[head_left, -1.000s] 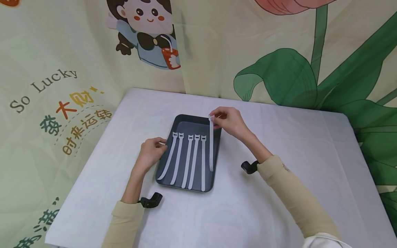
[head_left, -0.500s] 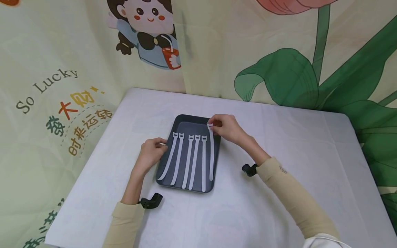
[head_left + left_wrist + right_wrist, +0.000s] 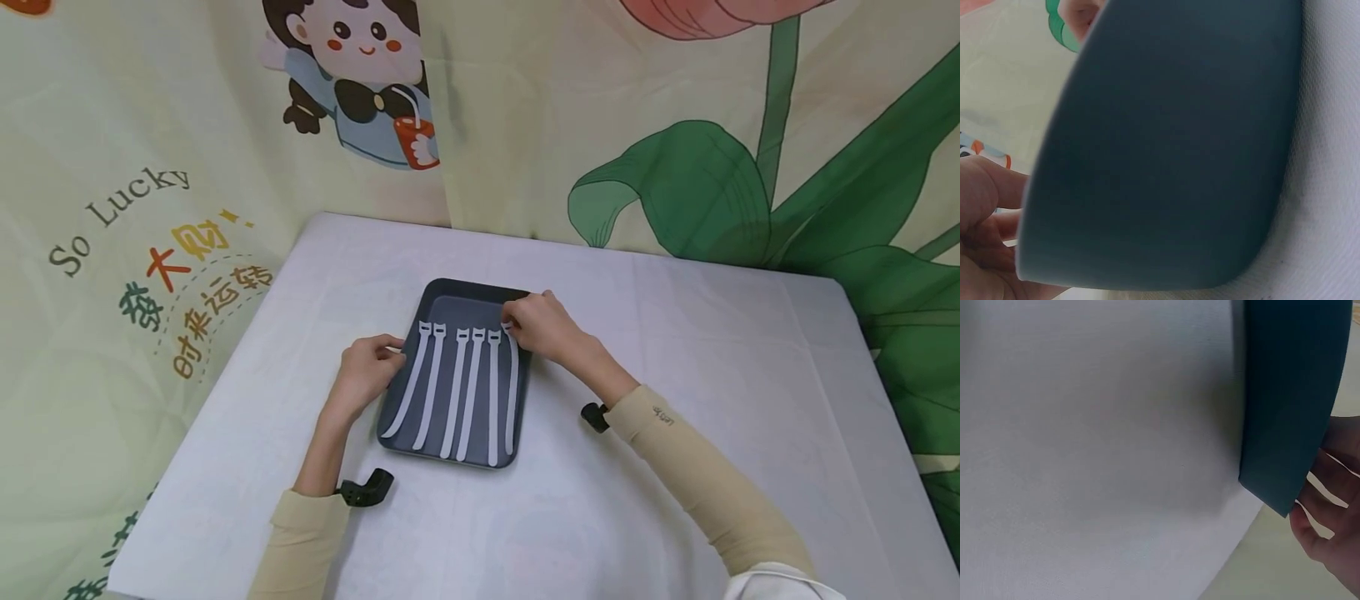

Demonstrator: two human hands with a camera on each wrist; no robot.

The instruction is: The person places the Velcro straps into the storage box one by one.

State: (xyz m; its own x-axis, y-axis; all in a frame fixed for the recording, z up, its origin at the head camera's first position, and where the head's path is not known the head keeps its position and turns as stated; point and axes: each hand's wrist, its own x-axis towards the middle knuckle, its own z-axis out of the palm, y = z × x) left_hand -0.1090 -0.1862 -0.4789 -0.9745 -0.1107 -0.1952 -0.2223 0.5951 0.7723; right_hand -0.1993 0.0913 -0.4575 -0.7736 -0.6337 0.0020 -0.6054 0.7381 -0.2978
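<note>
A dark grey tray (image 3: pixel 465 310) lies on the white table, with several white strap-like cable ties (image 3: pixel 454 392) lined up lengthwise in it, slotted heads toward the far end. My right hand (image 3: pixel 543 327) pinches the head of the rightmost cable tie (image 3: pixel 513 400), whose tail runs down along the tray's right wall. At the left rim, my left hand (image 3: pixel 367 367) holds the tray between thumb and fingers. In the left wrist view, the tray's outer wall (image 3: pixel 1166 150) covers part of the fingers. The right wrist view shows the right hand (image 3: pixel 1335 494) over the rim; the tie is hidden there.
White cloth covers the table (image 3: pixel 675 350) around the tray. Behind it hangs a printed curtain (image 3: pixel 510 125) with a cartoon figure and large green leaves. A black wrist camera (image 3: pixel 366 487) sits on the left wrist, another camera (image 3: pixel 595 417) on the right.
My right hand has moved down toward me along the tray's right side, lowering the pinched cable tie alongside the others. The left hand has stayed at the left rim.
</note>
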